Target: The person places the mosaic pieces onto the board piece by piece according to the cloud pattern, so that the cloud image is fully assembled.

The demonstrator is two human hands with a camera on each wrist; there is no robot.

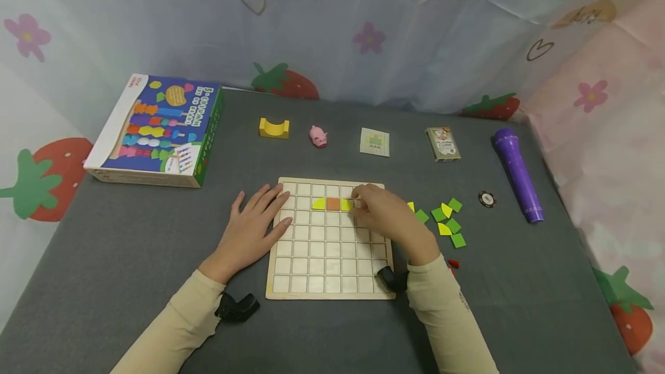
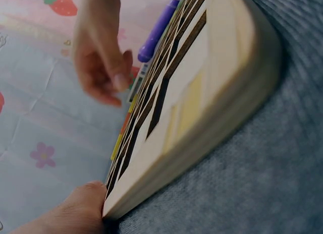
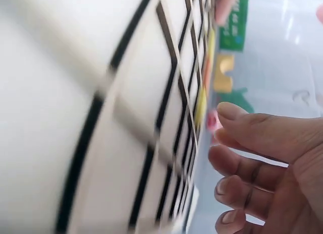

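Note:
A wooden grid board [image 1: 332, 296] lies in front of me with rows of square cells. In one upper row sit a yellow tile [image 1: 318, 204], an orange tile [image 1: 333, 204] and another yellow tile [image 1: 346, 205], side by side. My left hand [image 1: 254, 221] rests with spread fingers over the board's left edge. Over the upper right of the board is my right hand [image 1: 384, 212], fingertips close to the right yellow tile. The right wrist view shows that hand's fingers [image 3: 229, 158] loosely bent beside the thumb, with nothing seen between them.
Green tiles [image 1: 454, 225] and yellow tiles [image 1: 443, 229] lie right of the board, with red pieces [image 1: 454, 264] nearer me. Behind stand a box [image 1: 156, 131], yellow block [image 1: 274, 128], pink pig [image 1: 318, 136], paper card [image 1: 374, 142] and card pack [image 1: 443, 144]. A chip [image 1: 487, 199] and purple microphone-shaped object [image 1: 518, 175] lie right.

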